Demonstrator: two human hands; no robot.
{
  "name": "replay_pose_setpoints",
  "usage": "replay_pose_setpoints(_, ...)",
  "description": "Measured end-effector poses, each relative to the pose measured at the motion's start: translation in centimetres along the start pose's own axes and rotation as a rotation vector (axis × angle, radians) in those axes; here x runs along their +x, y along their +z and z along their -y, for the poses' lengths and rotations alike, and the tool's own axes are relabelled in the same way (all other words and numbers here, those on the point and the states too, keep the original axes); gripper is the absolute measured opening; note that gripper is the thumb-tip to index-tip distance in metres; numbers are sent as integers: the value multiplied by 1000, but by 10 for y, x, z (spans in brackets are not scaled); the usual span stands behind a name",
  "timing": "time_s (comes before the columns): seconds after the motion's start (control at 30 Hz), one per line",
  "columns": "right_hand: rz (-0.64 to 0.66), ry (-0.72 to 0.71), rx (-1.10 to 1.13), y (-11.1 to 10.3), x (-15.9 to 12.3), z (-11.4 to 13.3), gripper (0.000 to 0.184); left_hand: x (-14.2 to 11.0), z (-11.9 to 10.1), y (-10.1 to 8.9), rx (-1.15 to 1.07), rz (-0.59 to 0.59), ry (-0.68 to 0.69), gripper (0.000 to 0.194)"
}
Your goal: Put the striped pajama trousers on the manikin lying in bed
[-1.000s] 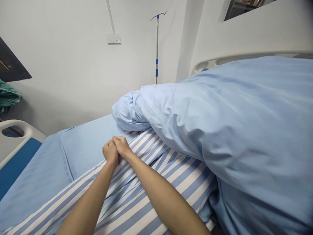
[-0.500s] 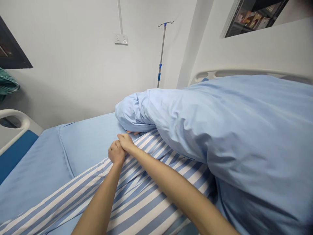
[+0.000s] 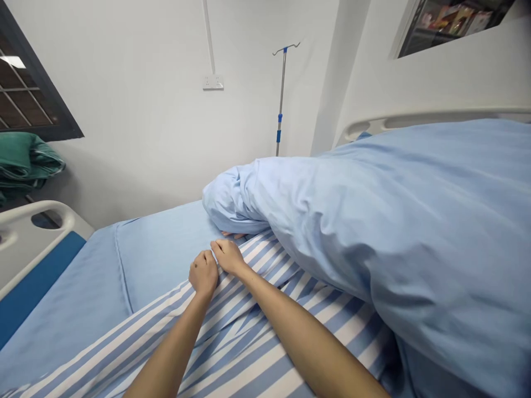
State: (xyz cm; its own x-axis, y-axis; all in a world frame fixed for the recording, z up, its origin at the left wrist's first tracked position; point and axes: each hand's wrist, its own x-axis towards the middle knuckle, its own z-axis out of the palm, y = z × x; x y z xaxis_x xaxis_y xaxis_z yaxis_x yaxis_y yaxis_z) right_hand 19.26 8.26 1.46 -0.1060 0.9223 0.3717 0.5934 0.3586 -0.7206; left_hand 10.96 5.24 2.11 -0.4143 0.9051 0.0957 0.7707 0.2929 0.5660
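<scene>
My left hand [image 3: 203, 272] and my right hand [image 3: 227, 256] sit side by side, both closed on the far edge of a blue-and-white striped cloth [image 3: 249, 337] that lies along the bed. Just beyond them, fingertips of another person [image 3: 233, 235] show under the rolled end of a pale blue duvet [image 3: 373, 221]. The duvet is heaped over the right half of the bed and hides whatever lies beneath it. A light blue sheet [image 3: 157, 249] covers the mattress to the left of my hands.
A white bed end with a blue panel [image 3: 37, 260] stands at the left, and a white rail [image 3: 415, 119] at the far right. An IV pole [image 3: 281, 99] stands by the wall. Folded green cloth [image 3: 25, 166] rests under a window. A socket [image 3: 213, 82] is on the wall.
My hands have stayed together on the striped cloth's edge, shifting slightly right and toward me in view. The camera has tilted, bringing the window and green cloth into view.
</scene>
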Motion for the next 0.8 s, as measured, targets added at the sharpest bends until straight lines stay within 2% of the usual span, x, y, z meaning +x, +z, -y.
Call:
replay_pose_setpoints(0.2,-25,36,209,-5,4,0,39,4,-7,0,-13,52,-7,40)
replay_pose_setpoints(0.37,-77,68,513,-6,13,-7,38,22,-31,0,-271,-78,43,33)
replay_pose_setpoints(0.5,-61,162,711,-9,19,-11,34,33,-53,7,-437,-148,55,34)
replay_pose_setpoints(0.67,-117,173,716,-12,17,-10,30,21,-48,26,-431,-140,-14,35)
replay_pose_setpoints(0.8,-162,160,554,-9,16,-9,31,14,-40,30,-333,-69,-7,35)
